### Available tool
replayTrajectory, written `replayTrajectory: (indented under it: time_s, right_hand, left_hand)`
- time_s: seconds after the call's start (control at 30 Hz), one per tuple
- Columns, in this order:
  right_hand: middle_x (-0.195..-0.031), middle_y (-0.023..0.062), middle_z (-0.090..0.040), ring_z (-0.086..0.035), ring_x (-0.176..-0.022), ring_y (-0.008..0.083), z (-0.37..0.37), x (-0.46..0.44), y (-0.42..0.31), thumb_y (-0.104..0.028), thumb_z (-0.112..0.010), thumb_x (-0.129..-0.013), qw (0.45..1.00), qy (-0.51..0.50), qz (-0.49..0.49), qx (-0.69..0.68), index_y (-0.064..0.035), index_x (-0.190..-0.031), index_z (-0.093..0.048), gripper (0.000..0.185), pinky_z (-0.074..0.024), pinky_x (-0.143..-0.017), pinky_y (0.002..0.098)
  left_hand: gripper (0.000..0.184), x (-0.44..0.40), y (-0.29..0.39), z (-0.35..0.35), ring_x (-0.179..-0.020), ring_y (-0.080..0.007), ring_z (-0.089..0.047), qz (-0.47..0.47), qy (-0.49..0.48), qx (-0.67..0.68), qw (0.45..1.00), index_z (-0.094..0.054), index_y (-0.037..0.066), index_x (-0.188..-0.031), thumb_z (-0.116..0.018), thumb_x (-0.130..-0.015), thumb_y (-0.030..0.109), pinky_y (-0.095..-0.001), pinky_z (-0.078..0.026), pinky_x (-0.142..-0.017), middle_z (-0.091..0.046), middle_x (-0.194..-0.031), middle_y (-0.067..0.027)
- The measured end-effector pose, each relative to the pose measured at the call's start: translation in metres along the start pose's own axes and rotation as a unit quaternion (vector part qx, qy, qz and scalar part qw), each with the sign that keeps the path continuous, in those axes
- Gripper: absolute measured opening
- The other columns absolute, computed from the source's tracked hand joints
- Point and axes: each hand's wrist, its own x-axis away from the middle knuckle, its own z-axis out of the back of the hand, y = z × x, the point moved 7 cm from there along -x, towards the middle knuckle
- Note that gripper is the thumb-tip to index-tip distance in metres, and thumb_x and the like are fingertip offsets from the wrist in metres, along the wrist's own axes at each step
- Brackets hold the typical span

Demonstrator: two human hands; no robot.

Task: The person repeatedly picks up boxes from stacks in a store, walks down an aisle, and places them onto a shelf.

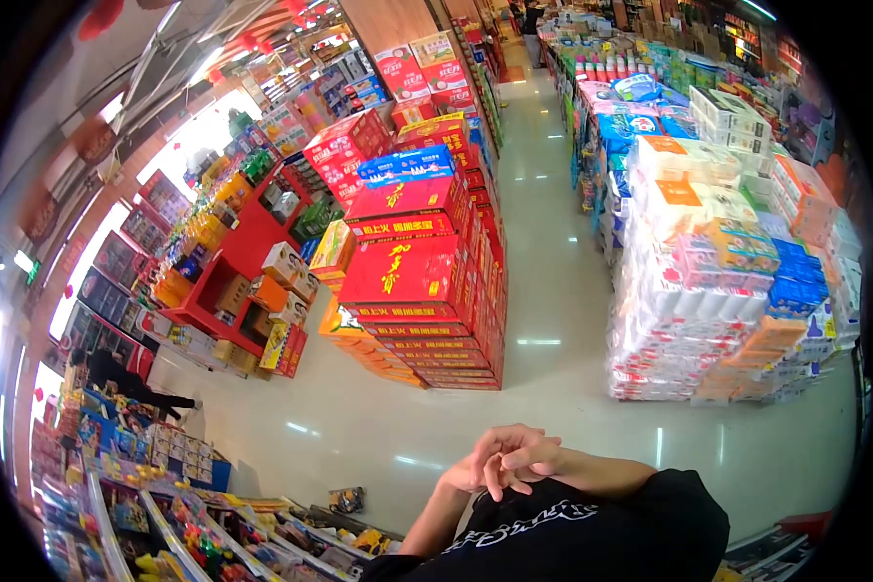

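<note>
In front of my chest, over the black shirt (592, 533) with white lettering, my two hands meet and overlap. My left hand (487, 450) comes up from the lower left, its fingers loosely bent and partly apart. From the right reaches my right hand (532, 460), touching the left one, with some fingers hanging down apart. No object shows in either hand. Where the hands overlap, parts of the fingers are hidden. Beyond them stands a tall stack of red drink cartons (403, 276), at a distance from both hands.
Wrapped paper packs (684, 301) are piled on the right. A tiled aisle (538, 242) runs between the stacks. Shelves of small packaged goods (179, 524) line the lower left. A red display shelf (247, 242) stands at left. One person (126, 378) in dark clothes is at far left.
</note>
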Motion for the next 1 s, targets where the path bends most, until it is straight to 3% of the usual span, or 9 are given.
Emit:
replayTrajectory:
  time_s: [0.1,0.17,0.4,0.5,0.53,0.7,0.83,0.93,1.0]
  right_hand:
    - [-0.101,0.0268,-0.065,-0.070,-0.065,0.0244,0.027,-0.030,-0.028,-0.015,-0.050,-0.098,0.999,-0.025,-0.037,0.017,0.0105,-0.123,-0.051,0.035,-0.0518,-0.038,0.0228]
    - [-0.093,0.0243,-0.067,-0.068,-0.057,0.0219,0.057,-0.044,-0.041,-0.019,-0.051,-0.098,0.996,-0.005,-0.081,0.043,0.0095,-0.122,-0.053,0.037,-0.0499,-0.036,0.0223]
    - [-0.067,0.0130,-0.065,-0.055,-0.039,0.0122,0.150,-0.124,-0.102,-0.023,-0.051,-0.099,0.989,0.035,-0.083,0.113,0.0079,-0.116,-0.059,0.036,-0.0404,-0.037,0.0184]
    - [-0.067,0.0130,-0.065,-0.052,-0.037,0.0116,0.194,-0.163,-0.129,-0.020,-0.052,-0.098,0.982,0.081,-0.092,0.143,0.0084,-0.116,-0.057,0.034,-0.0382,-0.035,0.0198]
    - [-0.067,0.0131,-0.065,-0.052,-0.037,0.0117,0.210,-0.177,-0.143,-0.020,-0.052,-0.098,0.977,0.106,-0.089,0.162,0.0084,-0.115,-0.057,0.034,-0.0378,-0.035,0.0200]
    - [-0.071,0.0156,-0.066,-0.052,-0.038,0.0118,0.271,-0.227,-0.192,-0.017,-0.051,-0.099,0.969,0.161,-0.055,0.178,0.0086,-0.117,-0.054,0.031,-0.0360,-0.034,0.0194]
    - [-0.078,0.0193,-0.068,-0.054,-0.039,0.0116,0.282,-0.280,-0.223,-0.018,-0.049,-0.100,0.997,0.015,-0.077,0.020,0.0081,-0.122,-0.052,0.034,-0.0379,-0.036,0.0191]
    - [-0.080,0.0219,-0.070,-0.054,-0.039,0.0109,0.308,-0.305,-0.225,-0.025,-0.051,-0.101,0.989,-0.010,-0.113,0.095,0.0068,-0.120,-0.056,0.038,-0.0397,-0.035,0.0204]
    - [-0.080,0.0220,-0.070,-0.053,-0.038,0.0107,0.320,-0.324,-0.229,-0.027,-0.051,-0.100,0.983,-0.019,-0.131,0.127,0.0065,-0.119,-0.057,0.039,-0.0399,-0.034,0.0206]
  left_hand:
    - [0.046,-0.038,0.031,0.028,-0.095,-0.0306,-0.069,-0.039,0.017,-0.078,0.996,-0.054,-0.001,-0.128,-0.068,-0.089,0.017,-0.0388,-0.060,-0.083,-0.069,-0.103,-0.0208]
    - [0.052,-0.053,0.096,-0.043,-0.087,-0.0372,-0.071,-0.072,0.003,-0.248,0.966,-0.048,-0.001,-0.134,-0.063,-0.092,0.027,-0.0447,-0.059,-0.079,-0.071,-0.090,-0.0208]
    - [0.056,-0.142,0.164,-0.006,-0.094,-0.0374,-0.071,-0.081,-0.041,-0.186,0.978,-0.046,0.000,-0.136,-0.069,-0.093,0.027,-0.0469,-0.057,-0.086,-0.071,-0.095,-0.0211]
    - [0.011,-0.191,0.200,0.030,-0.096,-0.0222,-0.069,-0.035,-0.019,-0.376,0.926,-0.069,-0.002,-0.095,-0.064,-0.086,0.000,-0.0358,-0.056,-0.084,-0.072,-0.089,-0.0150]
    - [0.019,-0.207,0.216,0.038,-0.091,-0.0222,-0.070,-0.088,-0.024,-0.418,0.904,-0.065,-0.003,-0.102,-0.064,-0.084,-0.009,-0.0320,-0.058,-0.080,-0.071,-0.096,-0.0127]
    - [0.022,-0.272,0.286,0.065,-0.102,-0.0226,-0.067,-0.031,-0.060,-0.419,0.906,-0.064,-0.003,-0.108,-0.066,-0.086,-0.004,-0.0356,-0.055,-0.088,-0.071,-0.099,-0.0120]
    - [0.047,-0.308,0.342,0.065,-0.113,-0.0246,-0.064,-0.053,-0.097,-0.298,0.948,-0.051,-0.003,-0.130,-0.067,-0.086,-0.003,-0.0369,-0.051,-0.098,-0.071,-0.108,-0.0147]
    - [0.050,-0.334,0.364,0.087,-0.110,-0.0234,-0.066,-0.134,-0.072,-0.272,0.950,-0.047,-0.003,-0.133,-0.065,-0.087,-0.007,-0.0360,-0.055,-0.094,-0.070,-0.107,-0.0149]
    - [0.048,-0.341,0.386,0.081,-0.103,-0.0226,-0.069,-0.050,-0.046,-0.292,0.954,-0.048,-0.003,-0.132,-0.063,-0.087,-0.009,-0.0360,-0.057,-0.091,-0.070,-0.104,-0.0132]
